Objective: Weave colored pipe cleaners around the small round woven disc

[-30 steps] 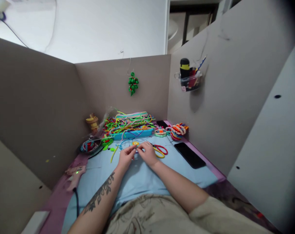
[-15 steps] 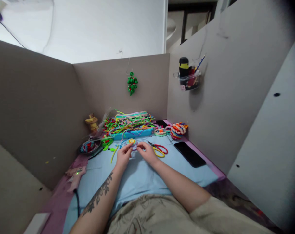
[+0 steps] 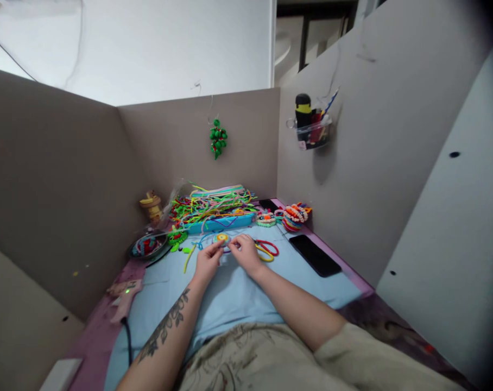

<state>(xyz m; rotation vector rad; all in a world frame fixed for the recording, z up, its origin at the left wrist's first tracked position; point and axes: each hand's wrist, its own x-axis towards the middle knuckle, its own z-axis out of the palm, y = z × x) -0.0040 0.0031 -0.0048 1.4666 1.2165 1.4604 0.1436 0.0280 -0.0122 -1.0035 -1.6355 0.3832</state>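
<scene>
A small round coil (image 3: 222, 238) of fuzzy stems, with a yellow and orange centre and a paler outer ring, is held just above the blue cloth (image 3: 246, 296). My left hand (image 3: 208, 263) pinches its near left edge between thumb and fingers. At its near right edge, my right hand (image 3: 246, 254) is closed in a pinch too, partly covering the coil. Blue stem ends and a yellow-green stem (image 3: 188, 259) lie left of the coil. Beside my right hand rest scissors with red and yellow handles (image 3: 274, 248); their blades are hidden behind that hand.
A blue tray (image 3: 238, 220) heaped with colourful fuzzy stems stands behind. At right lie a black phone (image 3: 315, 255) and a striped stem figure (image 3: 295, 217). To the left are a dark bowl (image 3: 165, 251) and a pink glue gun (image 3: 126, 301) with its cord. Grey panels enclose the table.
My right hand has turned and risen slightly, now covering the scissors' blades. The coil has shifted a little rightward between my hands. The whole view has drifted slightly.
</scene>
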